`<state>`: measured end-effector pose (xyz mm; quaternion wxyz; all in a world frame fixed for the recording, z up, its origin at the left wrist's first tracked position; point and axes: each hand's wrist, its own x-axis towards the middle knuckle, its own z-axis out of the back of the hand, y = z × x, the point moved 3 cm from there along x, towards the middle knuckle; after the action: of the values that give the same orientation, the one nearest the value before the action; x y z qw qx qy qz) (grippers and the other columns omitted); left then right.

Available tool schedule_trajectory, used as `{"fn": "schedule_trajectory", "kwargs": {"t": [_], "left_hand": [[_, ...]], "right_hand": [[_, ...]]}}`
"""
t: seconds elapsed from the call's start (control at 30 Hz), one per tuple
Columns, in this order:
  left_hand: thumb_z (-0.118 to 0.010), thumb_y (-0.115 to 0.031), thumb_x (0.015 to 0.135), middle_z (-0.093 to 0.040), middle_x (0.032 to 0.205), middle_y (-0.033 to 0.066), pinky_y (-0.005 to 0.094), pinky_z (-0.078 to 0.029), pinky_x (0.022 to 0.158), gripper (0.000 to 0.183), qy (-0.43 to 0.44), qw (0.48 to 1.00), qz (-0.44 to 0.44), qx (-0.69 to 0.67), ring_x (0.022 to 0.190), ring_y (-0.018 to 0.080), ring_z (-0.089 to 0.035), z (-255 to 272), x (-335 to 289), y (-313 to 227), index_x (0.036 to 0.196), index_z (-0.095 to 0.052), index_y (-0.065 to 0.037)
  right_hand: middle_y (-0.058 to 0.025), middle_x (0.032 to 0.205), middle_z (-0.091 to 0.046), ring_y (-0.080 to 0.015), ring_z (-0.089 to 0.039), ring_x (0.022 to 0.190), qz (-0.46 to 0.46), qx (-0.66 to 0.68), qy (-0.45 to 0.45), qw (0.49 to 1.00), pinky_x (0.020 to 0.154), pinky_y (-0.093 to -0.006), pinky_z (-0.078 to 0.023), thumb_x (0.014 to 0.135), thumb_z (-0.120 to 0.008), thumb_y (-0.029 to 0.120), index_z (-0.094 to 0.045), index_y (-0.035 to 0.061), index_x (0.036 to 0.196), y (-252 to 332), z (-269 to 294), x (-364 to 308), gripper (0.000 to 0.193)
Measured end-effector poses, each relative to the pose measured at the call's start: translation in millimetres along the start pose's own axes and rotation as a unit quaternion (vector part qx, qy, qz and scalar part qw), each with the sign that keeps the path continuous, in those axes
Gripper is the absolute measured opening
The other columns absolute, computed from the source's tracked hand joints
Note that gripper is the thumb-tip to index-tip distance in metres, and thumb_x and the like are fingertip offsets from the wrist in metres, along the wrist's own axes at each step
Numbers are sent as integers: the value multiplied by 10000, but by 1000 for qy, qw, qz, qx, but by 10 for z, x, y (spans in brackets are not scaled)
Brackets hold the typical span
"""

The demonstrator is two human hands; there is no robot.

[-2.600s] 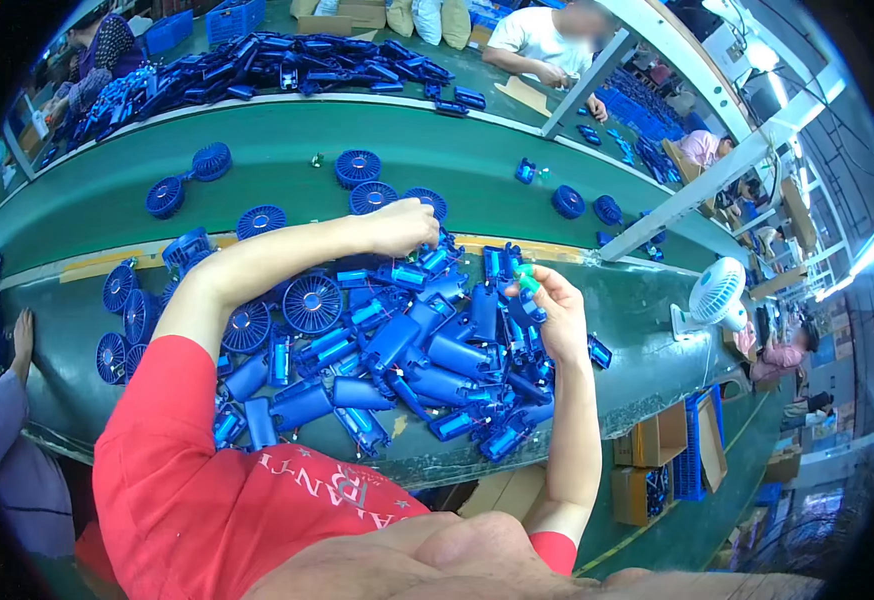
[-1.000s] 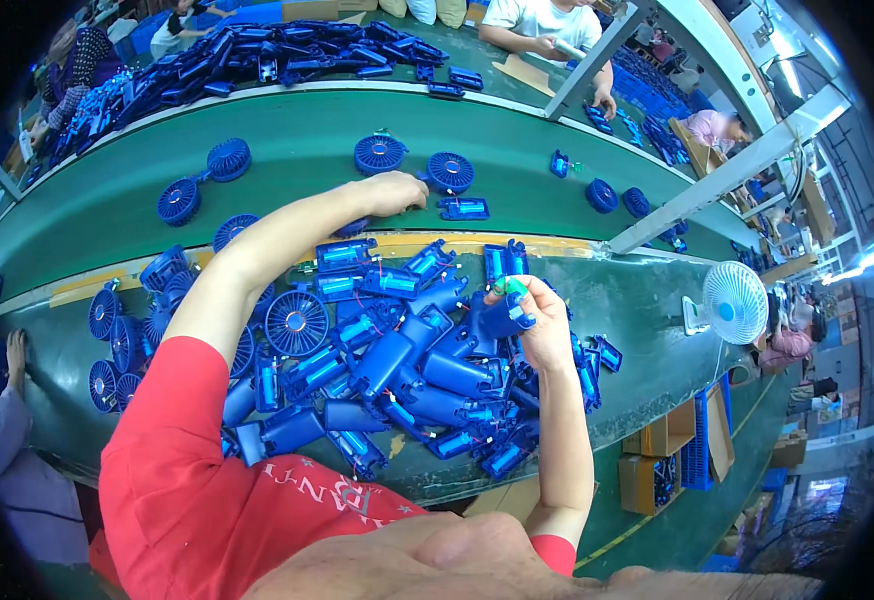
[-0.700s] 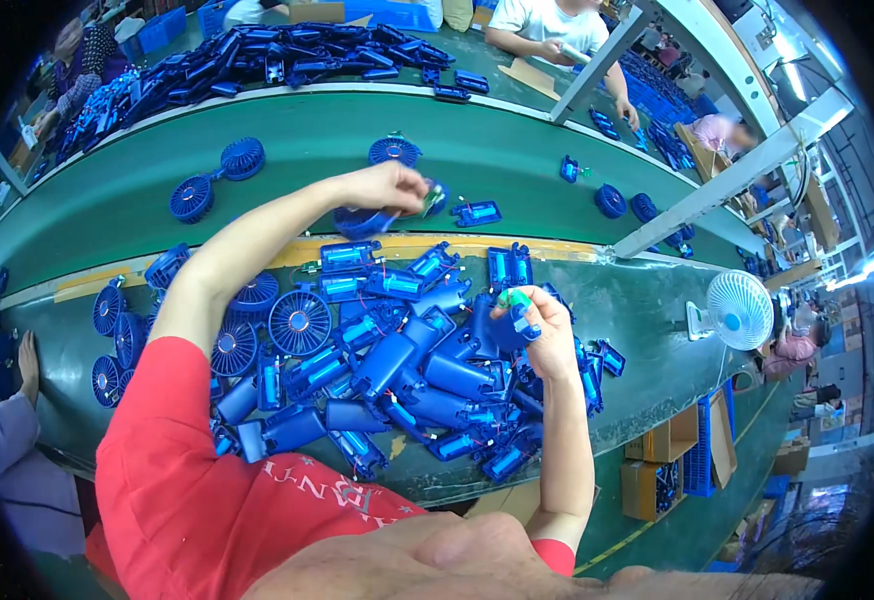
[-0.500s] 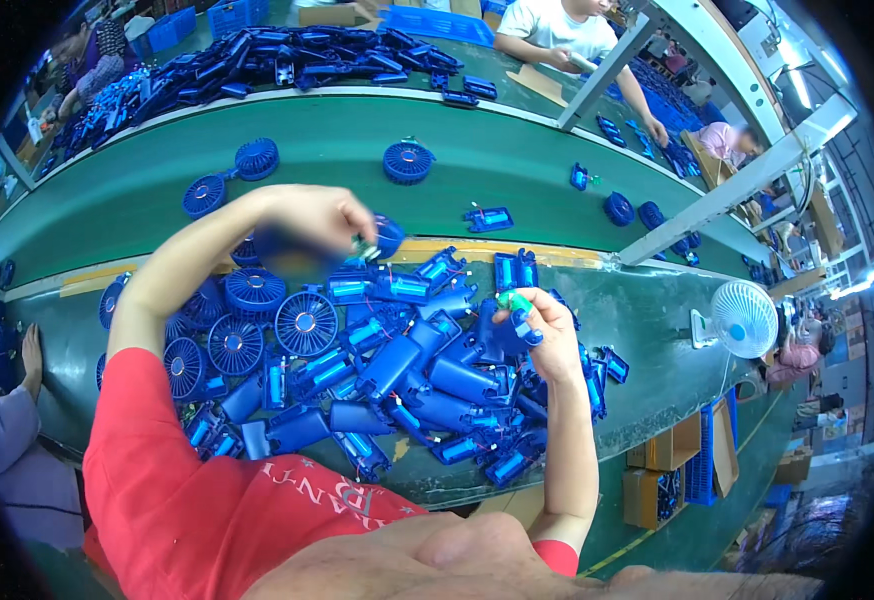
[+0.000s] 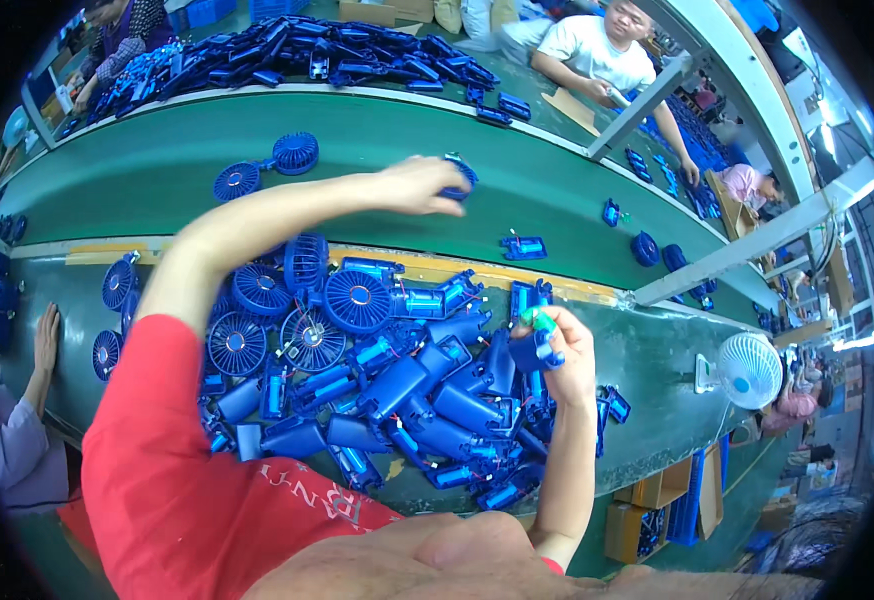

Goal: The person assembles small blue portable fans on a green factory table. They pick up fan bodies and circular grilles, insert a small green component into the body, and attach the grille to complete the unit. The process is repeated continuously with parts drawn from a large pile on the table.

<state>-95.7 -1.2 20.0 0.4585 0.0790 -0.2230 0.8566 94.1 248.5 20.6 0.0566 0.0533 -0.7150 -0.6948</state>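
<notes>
My left hand (image 5: 423, 187) reaches out over the green conveyor belt, its fingers closed on the side of a round blue fan head (image 5: 463, 173). My right hand (image 5: 569, 352), above the right end of the pile, grips a blue handle housing (image 5: 534, 352) with a bright green part at its top. Below my hands spreads a pile of blue handle housings (image 5: 397, 385), some showing light blue cylinders and thin wires. Left of it, several caged fan heads (image 5: 238, 343) lie together, and one fan head (image 5: 357, 301) rests at the pile's far edge.
Two fan heads (image 5: 295, 153) and a loose housing (image 5: 524, 247) lie on the belt (image 5: 357, 130). A metal post (image 5: 757, 233) slants across the right. A white desk fan (image 5: 749, 371) stands at the right. Another person's hand (image 5: 47, 338) rests at the left; co-workers sit beyond the belt.
My left hand has moved right and farther over the belt to the fan head there. A fan head now lies at the pile's far edge. My right hand keeps its housing.
</notes>
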Motion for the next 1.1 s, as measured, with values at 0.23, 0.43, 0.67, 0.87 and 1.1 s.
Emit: {"fn": "schedule_trajectory", "kwargs": {"t": [0.23,0.43,0.67,0.87,1.1], "left_hand": [[-635,-606,723,-533,1219,136,486,-382,920,614,96,974,160,128,1181,310,-451,-1007,929,184,1088,-655,-112],[-663,-314,763,-672,815,135,502,-323,914,359,99,965,190,151,844,286,-646,-869,382,370,939,-614,-5],[-709,-132,736,-685,855,69,292,-481,609,347,20,925,184,-333,772,144,-639,-235,-234,244,1021,-557,-6],[-694,-100,778,-672,831,51,263,-471,694,345,-65,922,94,-369,773,102,-601,377,-656,-405,1087,-547,-59],[-633,-86,870,-660,890,60,237,-485,669,242,30,806,139,-574,778,101,-614,652,-880,-985,1082,-549,-5]], "right_hand": [[-92,844,-653,-162,-611,787,4,-90,-68,994,760,-295,-474,898,-554,110,-621,-32,917,149,230,-537,158],[-114,837,-648,-187,-617,782,51,32,-32,998,756,-311,-491,916,-551,110,-594,-27,915,131,229,-544,143],[-102,863,-657,-156,-613,785,65,15,-42,997,748,-288,-487,923,-559,128,-605,-15,954,206,-177,-392,153],[-41,906,-644,-115,-574,856,61,-42,-51,996,790,-249,-442,920,-516,75,-635,-18,1001,94,-523,-9,171],[22,890,-637,-58,-539,830,61,-55,13,996,770,-214,-417,942,-549,148,-650,22,986,320,-979,138,168]]}}
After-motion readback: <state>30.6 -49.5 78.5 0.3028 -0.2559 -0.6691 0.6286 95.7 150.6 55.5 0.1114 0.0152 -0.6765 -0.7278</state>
